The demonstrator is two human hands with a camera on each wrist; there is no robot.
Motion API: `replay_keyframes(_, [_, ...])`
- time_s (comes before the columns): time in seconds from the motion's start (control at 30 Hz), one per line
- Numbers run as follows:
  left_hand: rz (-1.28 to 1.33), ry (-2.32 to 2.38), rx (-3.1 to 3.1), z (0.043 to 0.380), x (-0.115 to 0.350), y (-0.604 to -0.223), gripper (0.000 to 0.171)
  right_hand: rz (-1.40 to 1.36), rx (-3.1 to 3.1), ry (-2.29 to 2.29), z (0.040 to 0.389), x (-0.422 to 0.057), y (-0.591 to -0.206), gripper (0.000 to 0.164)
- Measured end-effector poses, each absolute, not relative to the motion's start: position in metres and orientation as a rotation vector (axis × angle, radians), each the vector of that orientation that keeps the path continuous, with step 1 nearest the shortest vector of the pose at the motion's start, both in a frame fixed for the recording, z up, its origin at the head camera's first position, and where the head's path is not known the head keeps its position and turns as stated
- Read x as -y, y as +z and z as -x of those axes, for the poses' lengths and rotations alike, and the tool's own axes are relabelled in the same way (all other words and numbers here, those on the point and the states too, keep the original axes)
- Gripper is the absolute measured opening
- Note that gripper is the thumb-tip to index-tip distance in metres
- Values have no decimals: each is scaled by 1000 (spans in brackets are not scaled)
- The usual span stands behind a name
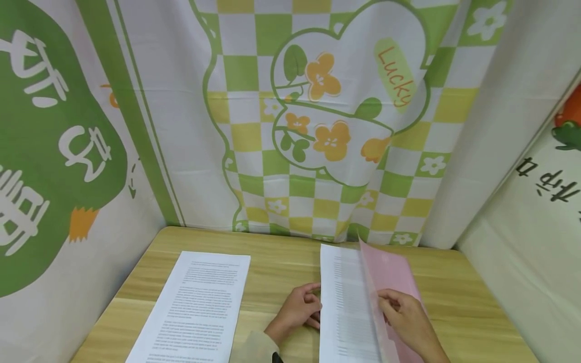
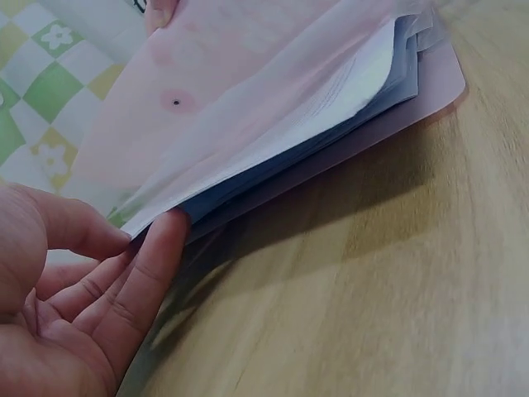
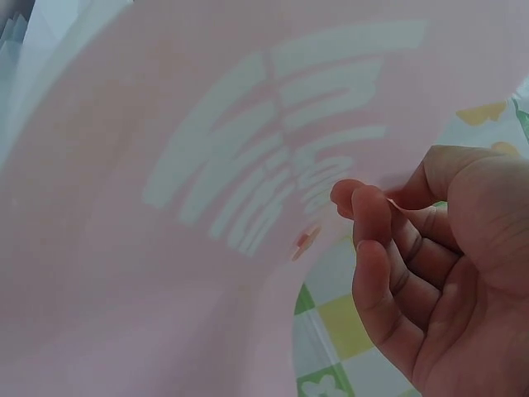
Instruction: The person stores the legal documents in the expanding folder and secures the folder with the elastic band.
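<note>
A pink translucent plastic folder (image 1: 392,267) with a snap button (image 2: 176,102) lies at the right of the table, its flap lifted. Printed sheets (image 1: 329,307) show at its left side, and the left wrist view reveals dark blue layers under the white ones. My left hand (image 1: 297,308) pinches the left edge of the sheets, thumb above and a finger beneath. Between thumb and fingertips, my right hand (image 1: 406,320) holds the edge of the raised flap. White lettering on the flap (image 3: 273,132) appears in the right wrist view.
Another stack of printed paper (image 1: 195,302) lies on the left of the wooden table (image 1: 277,272). Patterned cloth (image 1: 317,126) hangs behind the table's far edge, with more cloth at both sides.
</note>
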State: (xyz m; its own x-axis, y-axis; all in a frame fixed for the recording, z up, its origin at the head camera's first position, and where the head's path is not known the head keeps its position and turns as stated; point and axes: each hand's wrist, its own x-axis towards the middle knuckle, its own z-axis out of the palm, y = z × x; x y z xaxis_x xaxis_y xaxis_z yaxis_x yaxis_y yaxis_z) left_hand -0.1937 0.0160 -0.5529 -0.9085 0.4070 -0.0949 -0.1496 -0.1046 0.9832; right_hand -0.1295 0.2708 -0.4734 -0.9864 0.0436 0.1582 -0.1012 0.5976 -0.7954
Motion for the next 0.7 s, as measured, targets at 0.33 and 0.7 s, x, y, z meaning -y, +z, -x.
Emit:
replay_keyframes(0.33, [-278,2121,-1720,193,-29,-559,65,3,2690,1377,130,-270,-474,19])
replay_keyframes(0.7, [-293,2118,-1676,192,-40,-559,71,-31,2652,1340,129,-269,-473,15])
